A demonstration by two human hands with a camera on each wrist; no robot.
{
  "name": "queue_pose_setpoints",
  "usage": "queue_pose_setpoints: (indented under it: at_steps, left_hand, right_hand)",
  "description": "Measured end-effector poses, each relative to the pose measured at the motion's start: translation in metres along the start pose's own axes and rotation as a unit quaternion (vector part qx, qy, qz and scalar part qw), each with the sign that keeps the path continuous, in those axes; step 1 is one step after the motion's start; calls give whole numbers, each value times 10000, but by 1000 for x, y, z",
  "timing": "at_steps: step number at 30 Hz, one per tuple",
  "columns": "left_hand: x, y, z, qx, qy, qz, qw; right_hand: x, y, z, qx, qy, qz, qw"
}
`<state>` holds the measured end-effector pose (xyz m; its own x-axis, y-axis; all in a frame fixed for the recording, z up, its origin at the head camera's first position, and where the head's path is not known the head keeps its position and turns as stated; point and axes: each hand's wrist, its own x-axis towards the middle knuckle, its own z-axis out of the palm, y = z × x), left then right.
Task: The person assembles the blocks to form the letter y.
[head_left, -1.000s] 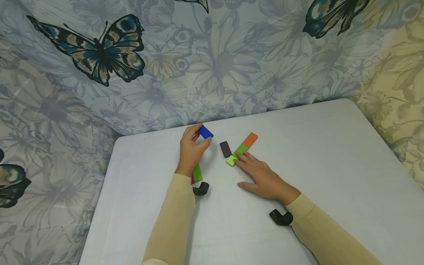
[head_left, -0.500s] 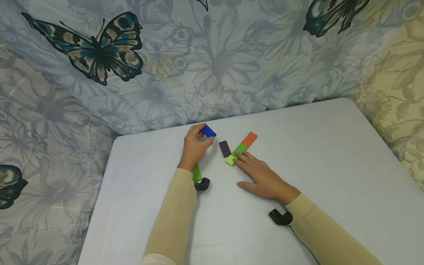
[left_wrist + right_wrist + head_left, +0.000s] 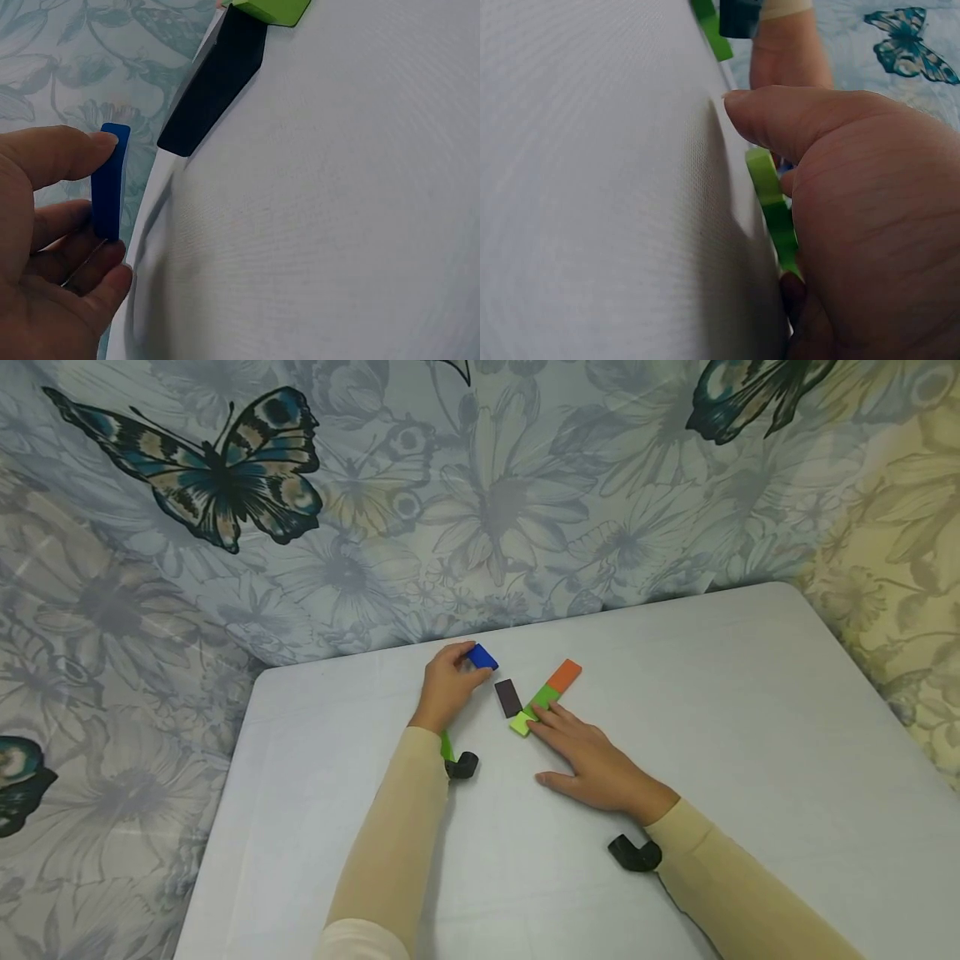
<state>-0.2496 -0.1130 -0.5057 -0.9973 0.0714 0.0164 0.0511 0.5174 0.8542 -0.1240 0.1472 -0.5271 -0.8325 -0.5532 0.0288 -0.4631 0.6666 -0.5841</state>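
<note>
Left hand [image 3: 446, 691] with fingers pinching a blue block [image 3: 482, 657], far side of the desk [image 3: 720, 685], dark block [image 3: 508, 698] to its right, right hand [image 3: 600, 767] touching a green block [image 3: 545, 696], fingers straight, thumb apart

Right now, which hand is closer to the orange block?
The right hand: it lies just on the near side of the orange block. The left hand is farther away, left of the dark block, pinching the blue block.
</note>
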Motion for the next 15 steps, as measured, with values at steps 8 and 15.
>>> queue_pose_setpoints:
  at_steps: [8, 15]
  left_hand:
    - [4, -8, 8, 60, -177, 146, 9997]
    - [2, -13, 9, -150, -209, 128, 9996]
  right_hand:
    - [-1, 0, 1, 9, 28, -33, 10000]
    - [0, 0, 0, -5, 43, -51, 10000]
